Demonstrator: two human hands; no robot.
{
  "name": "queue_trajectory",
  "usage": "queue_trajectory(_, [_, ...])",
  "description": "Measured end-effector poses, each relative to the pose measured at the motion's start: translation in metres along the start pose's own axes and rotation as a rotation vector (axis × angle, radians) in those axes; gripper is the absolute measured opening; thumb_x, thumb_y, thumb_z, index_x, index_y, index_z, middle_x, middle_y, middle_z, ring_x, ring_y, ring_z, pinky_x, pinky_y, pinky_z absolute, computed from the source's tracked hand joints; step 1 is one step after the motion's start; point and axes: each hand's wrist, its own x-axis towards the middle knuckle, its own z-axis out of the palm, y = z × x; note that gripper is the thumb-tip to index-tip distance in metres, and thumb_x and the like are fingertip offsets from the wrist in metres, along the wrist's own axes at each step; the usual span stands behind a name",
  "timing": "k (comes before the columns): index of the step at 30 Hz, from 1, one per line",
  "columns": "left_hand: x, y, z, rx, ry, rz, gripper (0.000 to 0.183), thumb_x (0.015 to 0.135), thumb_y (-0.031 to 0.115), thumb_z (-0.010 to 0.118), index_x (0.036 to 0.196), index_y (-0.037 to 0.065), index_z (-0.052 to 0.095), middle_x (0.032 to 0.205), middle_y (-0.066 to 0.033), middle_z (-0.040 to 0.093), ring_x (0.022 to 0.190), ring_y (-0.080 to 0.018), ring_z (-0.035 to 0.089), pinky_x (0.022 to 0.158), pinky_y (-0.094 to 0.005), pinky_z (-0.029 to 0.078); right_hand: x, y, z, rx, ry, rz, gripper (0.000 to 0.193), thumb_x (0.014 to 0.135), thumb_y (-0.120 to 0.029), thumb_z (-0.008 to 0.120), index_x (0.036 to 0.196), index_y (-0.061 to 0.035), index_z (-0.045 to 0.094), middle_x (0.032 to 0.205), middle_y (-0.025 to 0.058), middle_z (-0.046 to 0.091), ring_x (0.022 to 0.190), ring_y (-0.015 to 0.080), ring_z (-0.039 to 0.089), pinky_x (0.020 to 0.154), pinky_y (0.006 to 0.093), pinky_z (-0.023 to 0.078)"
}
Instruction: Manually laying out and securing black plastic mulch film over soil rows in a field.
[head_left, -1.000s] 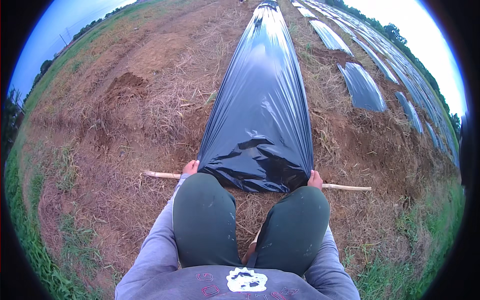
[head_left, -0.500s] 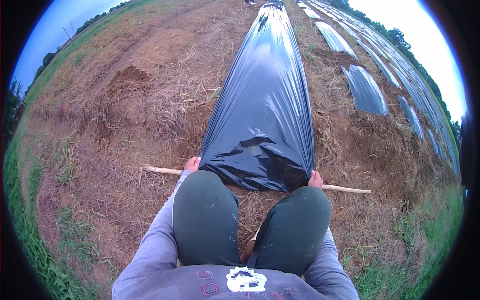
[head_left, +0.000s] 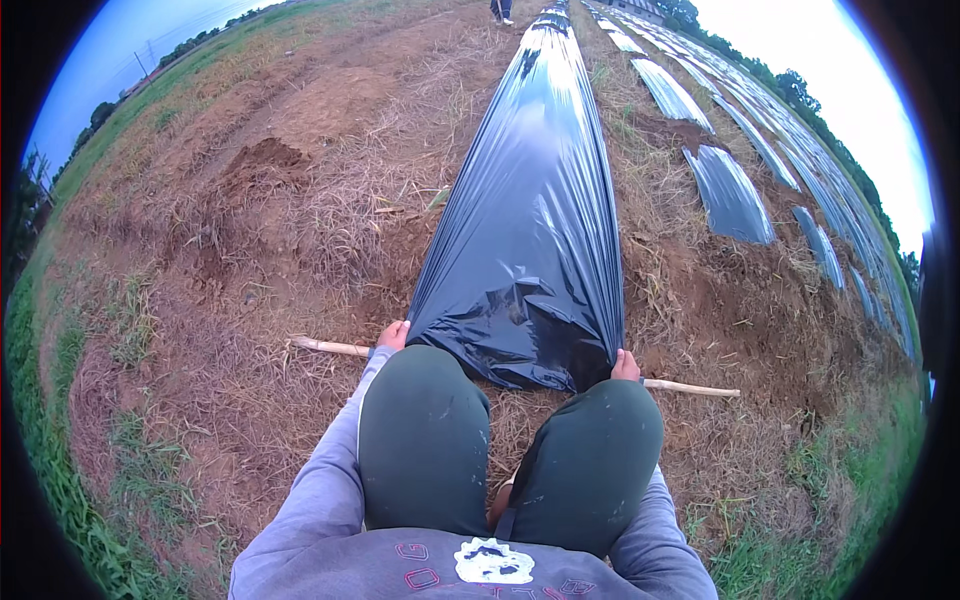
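Observation:
A long sheet of shiny dark plastic film [head_left: 530, 210] stretches away from me along the ground, its near end wrinkled in front of my knees. My left hand [head_left: 394, 335] is closed on the film's near left corner. At the near right corner my right hand [head_left: 626, 366] pinches the film's edge. A pale wooden stick [head_left: 695, 387] lies crosswise at this end, sticking out past both hands; the film and my knees hide its middle. Whether my fingers also grip the stick, I cannot tell.
Shorter strips of silvery film [head_left: 735, 195] lie in rows on the right. Dry grass and brown soil [head_left: 265, 165] flank the sheet, with green grass [head_left: 850, 510] toward the rim. Near the sheet's far end, a person's legs [head_left: 503, 12] show.
Both hands have shifted slightly inward and toward me, keeping hold of the film, and its near-end wrinkles have changed shape. More of the far person's legs shows as the view tilts up.

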Motion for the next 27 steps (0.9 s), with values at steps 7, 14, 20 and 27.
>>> queue_trajectory(7, [0.002,-0.003,-0.001,0.016,-0.016,0.078,0.044,0.097,0.044,0.045,0.088,0.003,0.055,0.077,-0.0190,0.056,0.072,-0.0323,0.056,0.070,-0.0398,0.045,0.008,0.009,-0.033,-0.094,-0.033,0.037,0.037,0.100,-0.035,0.041,0.089,-0.0025,0.056,0.082,0.0284,0.060,0.083,0.0497,0.056,0.067,0.0567,0.041])
queue_trajectory(14, [-0.014,-0.009,-0.018,0.156,-0.046,0.068,0.043,0.097,0.044,0.046,0.087,0.003,0.055,0.075,-0.0163,0.058,0.071,-0.0315,0.057,0.069,-0.0399,0.045,-0.005,0.020,-0.027,-0.116,-0.018,0.087,0.037,0.099,-0.037,0.043,0.089,-0.0037,0.056,0.081,0.0268,0.061,0.082,0.0485,0.057,0.066,0.0558,0.041])
queue_trajectory(20, [-0.025,0.005,-0.023,0.049,-0.025,0.044,0.040,0.097,0.041,0.047,0.090,0.003,0.058,0.075,-0.0140,0.060,0.072,-0.0264,0.059,0.070,-0.0385,0.045,-0.014,0.013,-0.020,-0.085,0.033,0.112,0.038,0.099,-0.037,0.044,0.087,-0.0036,0.056,0.079,0.0262,0.060,0.080,0.0483,0.057,0.065,0.0553,0.041])
queue_trajectory(27, [-0.018,0.012,-0.020,0.054,-0.044,0.029,0.039,0.098,0.040,0.048,0.093,0.003,0.060,0.076,-0.0136,0.061,0.072,-0.0242,0.060,0.070,-0.0377,0.045,-0.005,0.015,-0.019,-0.051,0.013,0.092,0.036,0.098,-0.036,0.045,0.087,-0.0034,0.056,0.078,0.0262,0.060,0.080,0.0482,0.056,0.065,0.0548,0.041])
